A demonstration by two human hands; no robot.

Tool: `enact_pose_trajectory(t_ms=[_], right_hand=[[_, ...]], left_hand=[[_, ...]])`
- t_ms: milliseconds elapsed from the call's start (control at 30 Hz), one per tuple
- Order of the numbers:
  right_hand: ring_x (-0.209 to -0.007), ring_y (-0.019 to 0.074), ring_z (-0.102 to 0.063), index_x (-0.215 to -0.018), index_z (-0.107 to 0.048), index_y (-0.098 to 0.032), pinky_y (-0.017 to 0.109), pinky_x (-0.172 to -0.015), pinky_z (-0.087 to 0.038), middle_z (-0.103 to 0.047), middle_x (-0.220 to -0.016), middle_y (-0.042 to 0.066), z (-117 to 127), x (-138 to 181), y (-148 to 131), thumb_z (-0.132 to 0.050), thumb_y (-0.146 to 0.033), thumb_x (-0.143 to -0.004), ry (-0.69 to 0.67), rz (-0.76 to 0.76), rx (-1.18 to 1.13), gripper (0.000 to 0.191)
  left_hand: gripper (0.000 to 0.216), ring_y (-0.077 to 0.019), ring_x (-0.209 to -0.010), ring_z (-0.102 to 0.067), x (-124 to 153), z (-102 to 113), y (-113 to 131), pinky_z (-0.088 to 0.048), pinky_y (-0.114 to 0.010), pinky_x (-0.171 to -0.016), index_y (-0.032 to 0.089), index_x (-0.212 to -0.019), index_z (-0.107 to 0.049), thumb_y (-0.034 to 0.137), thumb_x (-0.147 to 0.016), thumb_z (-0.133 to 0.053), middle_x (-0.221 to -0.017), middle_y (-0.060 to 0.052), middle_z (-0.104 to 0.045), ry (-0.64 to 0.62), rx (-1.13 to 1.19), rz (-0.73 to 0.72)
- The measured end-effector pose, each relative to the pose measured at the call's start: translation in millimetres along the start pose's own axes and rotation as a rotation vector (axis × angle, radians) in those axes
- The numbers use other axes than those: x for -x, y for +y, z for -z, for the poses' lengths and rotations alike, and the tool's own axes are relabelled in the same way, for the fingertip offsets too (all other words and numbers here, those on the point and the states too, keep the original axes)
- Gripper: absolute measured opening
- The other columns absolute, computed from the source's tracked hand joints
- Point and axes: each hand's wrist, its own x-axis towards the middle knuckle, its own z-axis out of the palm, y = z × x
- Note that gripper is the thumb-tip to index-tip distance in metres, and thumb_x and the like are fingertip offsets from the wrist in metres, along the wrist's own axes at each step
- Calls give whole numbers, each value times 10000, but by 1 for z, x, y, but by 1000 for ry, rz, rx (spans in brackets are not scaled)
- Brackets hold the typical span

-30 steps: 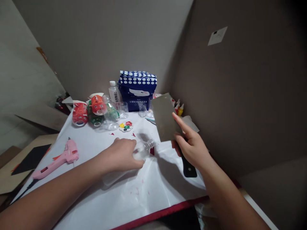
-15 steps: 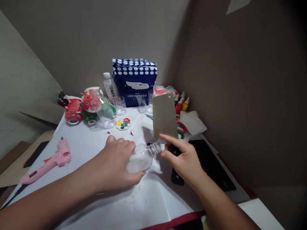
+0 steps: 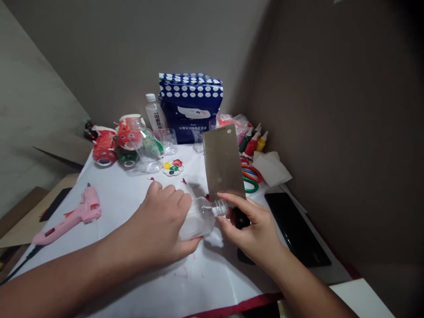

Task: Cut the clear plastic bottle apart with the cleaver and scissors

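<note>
My left hand (image 3: 168,216) is wrapped over the body of a clear plastic bottle (image 3: 202,215), which lies on its side with its uncapped, threaded neck pointing right. The thumb and index finger of my right hand (image 3: 253,223) close around that neck; its other fingers are hidden. Beside the neck, a cleaver (image 3: 222,161) has its broad grey blade pointing away from me, a hole in its far corner. My right index finger crosses the near end of the blade. The cleaver's dark handle is mostly covered by my right hand, and I cannot tell whether hidden fingers touch it.
A pink glue gun (image 3: 82,210) lies left. Behind are painted red and green fish-like figures (image 3: 105,152), a paint palette (image 3: 173,167), a blue bag (image 3: 190,108) and paint bottles (image 3: 253,143). Scissors (image 3: 251,174), tissues (image 3: 273,168) and a black slab (image 3: 298,229) lie right.
The cleaver's blade has swung left at its far end and tilts more. My right fingers have closed further around the bottle's neck. The whole view has shifted slightly.
</note>
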Motion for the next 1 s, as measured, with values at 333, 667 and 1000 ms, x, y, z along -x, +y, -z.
enact_pose_trajectory(t_ms=[333,667,1000], right_hand=[[-585,117,-556,-1077,-661,-138,248,-587,-476,-638,-752,21,-2,3,1,-623,-177,-717,-50,-38,55,364],[-683,153,-638,-1152,-641,-128,268,-649,-514,-700,-857,68,-2,2,5,-576,-156,-754,-64,6,57,404],[-412,77,-466,-1292,-524,-276,205,-414,-394,-614,-672,-45,8,-3,11,-532,-263,-874,-7,-383,-241,419]], left_hand=[[441,-306,-789,-539,-1,-3,3,-331,-459,-711,173,-809,-605,600,-727,-527,-794,-111,-615,27,-96,-30],[507,-309,-831,-562,-1,-1,3,-359,-464,-765,157,-866,-605,642,-735,-533,-841,-105,-640,-26,-8,-5],[625,-328,-861,-594,-6,4,-13,-382,-456,-803,152,-893,-607,740,-711,-498,-866,-124,-674,-61,59,122]])
